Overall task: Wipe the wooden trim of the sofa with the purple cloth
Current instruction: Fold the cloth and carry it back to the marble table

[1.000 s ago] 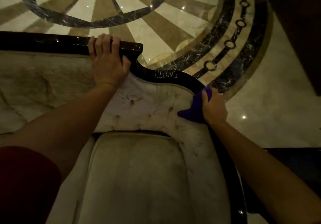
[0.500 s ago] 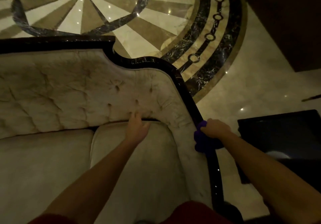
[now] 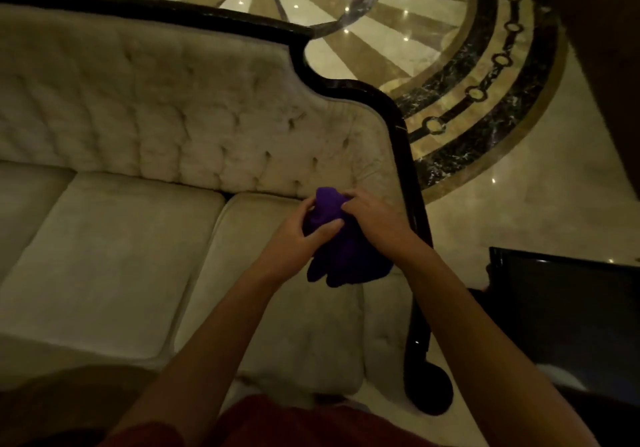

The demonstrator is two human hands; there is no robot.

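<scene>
The purple cloth (image 3: 341, 249) hangs bunched between both hands above the right seat cushion. My left hand (image 3: 298, 235) grips its left side with the thumb across the fabric. My right hand (image 3: 372, 219) holds its upper right part. The dark glossy wooden trim (image 3: 398, 124) runs along the top of the tufted cream sofa back, curves down at the right and ends in a rounded scroll at the arm front. Neither the hands nor the cloth touch the trim; it lies just right of my right hand.
The cream sofa (image 3: 114, 259) has two seat cushions. A dark glossy side table (image 3: 568, 311) stands right of the sofa arm. Patterned polished marble floor (image 3: 450, 65) lies behind and to the right. A dark wall or furniture (image 3: 602, 48) fills the upper right.
My right hand has lifted the cloth off the arm trim and brought it left over the cushion. My left hand left the seat back and took hold of the cloth. The view has pulled back.
</scene>
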